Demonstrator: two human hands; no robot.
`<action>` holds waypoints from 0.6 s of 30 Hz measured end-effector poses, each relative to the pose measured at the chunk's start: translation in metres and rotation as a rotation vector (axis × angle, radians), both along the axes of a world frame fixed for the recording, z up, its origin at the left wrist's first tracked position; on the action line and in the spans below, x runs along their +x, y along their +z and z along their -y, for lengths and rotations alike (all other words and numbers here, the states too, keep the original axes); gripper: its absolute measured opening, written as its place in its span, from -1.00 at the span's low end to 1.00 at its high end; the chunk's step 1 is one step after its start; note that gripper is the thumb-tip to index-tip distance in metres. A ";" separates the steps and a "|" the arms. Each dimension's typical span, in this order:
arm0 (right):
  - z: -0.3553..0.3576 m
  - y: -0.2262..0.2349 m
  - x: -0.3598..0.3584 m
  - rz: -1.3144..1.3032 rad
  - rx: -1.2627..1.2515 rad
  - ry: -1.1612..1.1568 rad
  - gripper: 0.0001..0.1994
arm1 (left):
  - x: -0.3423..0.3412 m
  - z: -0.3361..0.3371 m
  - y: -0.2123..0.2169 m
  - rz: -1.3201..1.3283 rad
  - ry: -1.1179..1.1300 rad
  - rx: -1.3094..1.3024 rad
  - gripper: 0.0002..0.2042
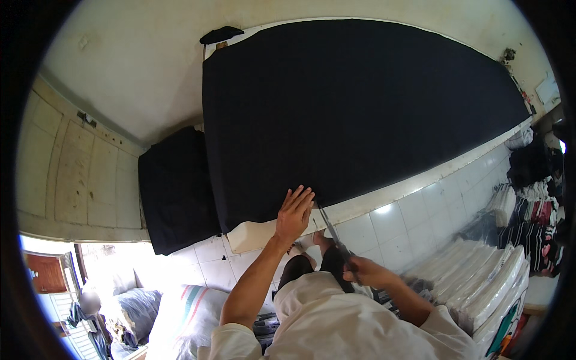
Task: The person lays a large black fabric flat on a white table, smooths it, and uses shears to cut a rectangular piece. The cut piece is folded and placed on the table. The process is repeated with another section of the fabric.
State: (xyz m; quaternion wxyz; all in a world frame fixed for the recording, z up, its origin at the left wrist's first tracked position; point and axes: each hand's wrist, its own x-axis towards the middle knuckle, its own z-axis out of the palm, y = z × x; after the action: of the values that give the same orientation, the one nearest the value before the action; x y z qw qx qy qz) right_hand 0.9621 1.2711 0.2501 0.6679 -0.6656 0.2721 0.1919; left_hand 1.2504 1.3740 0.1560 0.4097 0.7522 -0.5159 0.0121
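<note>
A large sheet of black cloth (360,102) covers most of the long table. My left hand (294,211) rests flat on the cloth's near edge, fingers stretched out and holding nothing. In front of my body, my right hand (367,272) is closed around the handles of long-bladed scissors (337,238). The blades point away from me, and their tips reach the cloth edge just right of my left fingers. Whether the blades have cloth between them, I cannot tell.
More black cloth (174,192) hangs at the table's left end. A small black piece (221,35) lies at the far left corner. Plastic-wrapped stacks (474,282) stand at the right, near folded striped garments (531,240). A white striped sack (183,318) sits at lower left.
</note>
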 end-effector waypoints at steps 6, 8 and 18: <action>-0.012 -0.026 0.033 0.209 0.091 -0.091 -0.48 | -0.008 -0.001 0.002 0.036 0.034 0.039 -0.66; -0.012 -0.034 0.043 0.202 0.245 -0.197 -0.46 | -0.011 0.000 -0.001 0.103 0.033 0.091 -0.60; -0.012 -0.029 0.061 0.038 0.199 -0.254 -0.45 | -0.013 0.005 -0.011 0.170 0.041 0.072 -0.54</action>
State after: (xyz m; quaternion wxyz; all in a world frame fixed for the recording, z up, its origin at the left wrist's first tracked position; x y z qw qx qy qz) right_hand 1.0230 1.2832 0.2207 0.7545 -0.5599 0.3211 0.1193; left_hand 1.2370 1.3691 0.1449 0.3367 0.7733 -0.5333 0.0657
